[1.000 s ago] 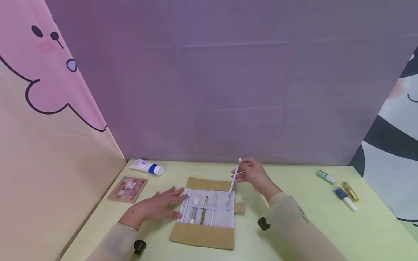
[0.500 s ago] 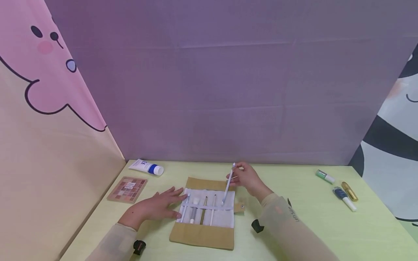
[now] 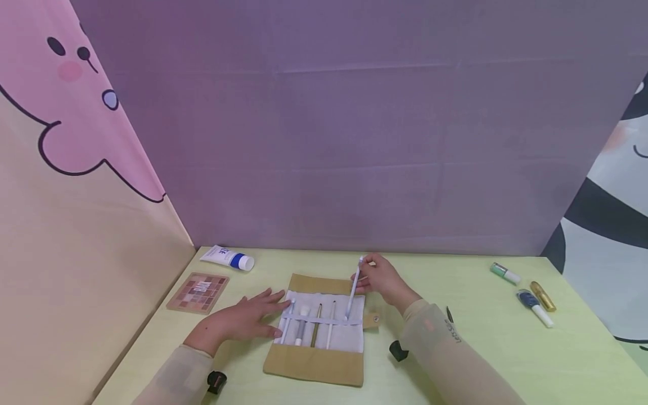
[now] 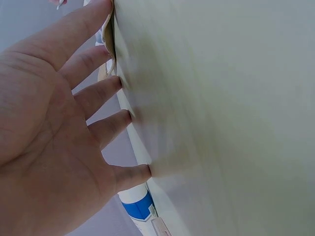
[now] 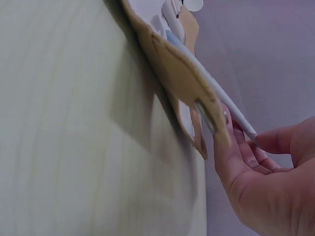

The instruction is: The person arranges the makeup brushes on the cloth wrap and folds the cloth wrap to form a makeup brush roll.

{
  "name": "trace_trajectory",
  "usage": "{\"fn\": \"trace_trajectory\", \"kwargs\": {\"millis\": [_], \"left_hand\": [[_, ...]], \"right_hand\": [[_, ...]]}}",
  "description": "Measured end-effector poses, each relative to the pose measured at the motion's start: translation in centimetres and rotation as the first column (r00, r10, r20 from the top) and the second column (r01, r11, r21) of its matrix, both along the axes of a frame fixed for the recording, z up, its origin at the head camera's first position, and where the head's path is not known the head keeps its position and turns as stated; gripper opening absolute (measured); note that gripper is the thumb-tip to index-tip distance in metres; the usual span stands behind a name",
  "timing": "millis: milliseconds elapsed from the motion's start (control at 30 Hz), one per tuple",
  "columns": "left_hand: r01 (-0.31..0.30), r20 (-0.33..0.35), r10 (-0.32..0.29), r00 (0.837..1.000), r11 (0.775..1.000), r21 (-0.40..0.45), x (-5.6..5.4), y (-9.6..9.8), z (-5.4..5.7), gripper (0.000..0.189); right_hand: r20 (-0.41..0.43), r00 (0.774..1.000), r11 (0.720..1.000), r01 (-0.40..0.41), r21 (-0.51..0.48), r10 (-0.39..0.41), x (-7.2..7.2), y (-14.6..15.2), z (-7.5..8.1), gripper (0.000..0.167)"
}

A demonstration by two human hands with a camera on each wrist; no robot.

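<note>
A tan roll-up case (image 3: 314, 364) with a pale lining lies unrolled on the table. Across the lining runs a white elastic band, with several slim tools under it, among them a gold-brown pencil-like one (image 3: 316, 326) and a thick white-and-grey brush (image 3: 302, 326). My right hand (image 3: 383, 278) pinches the upper end of a slim white pencil-like stick (image 3: 353, 291) between thumb and fingers. The stick slants down, its lower end at the band on the case's right side. My left hand (image 3: 255, 316) lies with fingers spread, thumb and fingertips at the case's left edge.
At back left are a white-and-blue tube (image 3: 228, 258) and a makeup palette (image 3: 198, 292). Far right lie a green-and-white bottle (image 3: 504, 273), a gold tube (image 3: 543, 296) and a dark blue bottle with white cap (image 3: 535, 307). A dark slim tip (image 3: 449, 314) shows behind the right sleeve.
My right hand has moved left and slightly down with the white stick, bringing its lower end from the lining's upper right to the band. My left hand has stayed put.
</note>
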State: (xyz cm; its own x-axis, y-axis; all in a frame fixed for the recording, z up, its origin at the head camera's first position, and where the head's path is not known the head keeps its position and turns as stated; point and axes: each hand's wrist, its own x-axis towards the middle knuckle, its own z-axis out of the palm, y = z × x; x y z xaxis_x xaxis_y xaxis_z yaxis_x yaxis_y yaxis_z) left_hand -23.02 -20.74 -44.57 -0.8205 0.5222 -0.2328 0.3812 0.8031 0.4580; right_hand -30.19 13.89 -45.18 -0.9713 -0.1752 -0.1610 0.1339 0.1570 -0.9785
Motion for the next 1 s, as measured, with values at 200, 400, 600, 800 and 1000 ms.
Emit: {"fn": "trace_trajectory", "kwargs": {"millis": [200,400,600,800,1000], "left_hand": [[0.003,-0.006,-0.003,1.0,1.0,-0.002,0.1,0.0,0.2,0.077],[0.005,0.002,-0.005,1.0,1.0,0.006,0.1,0.1,0.2,0.077],[0.001,0.004,-0.001,1.0,1.0,0.001,0.1,0.0,0.1,0.077],[-0.01,0.0,0.01,1.0,1.0,-0.012,0.0,0.0,-0.1,0.077],[-0.011,-0.001,0.011,1.0,1.0,-0.012,0.0,-0.1,-0.2,0.077]], "right_hand": [[0.032,0.999,1.0,-0.016,-0.019,0.016,-0.1,-0.2,0.0,0.015],[0.057,0.998,0.999,-0.031,-0.027,0.032,-0.1,-0.6,-0.1,0.015],[0.085,0.995,0.999,-0.053,0.008,0.052,-0.1,-0.7,-0.4,0.018],[0.094,0.993,0.997,-0.078,0.027,0.075,0.2,-0.8,-0.4,0.018],[0.11,0.99,0.994,-0.091,0.065,0.084,0.4,-1.1,-0.4,0.023]]}}
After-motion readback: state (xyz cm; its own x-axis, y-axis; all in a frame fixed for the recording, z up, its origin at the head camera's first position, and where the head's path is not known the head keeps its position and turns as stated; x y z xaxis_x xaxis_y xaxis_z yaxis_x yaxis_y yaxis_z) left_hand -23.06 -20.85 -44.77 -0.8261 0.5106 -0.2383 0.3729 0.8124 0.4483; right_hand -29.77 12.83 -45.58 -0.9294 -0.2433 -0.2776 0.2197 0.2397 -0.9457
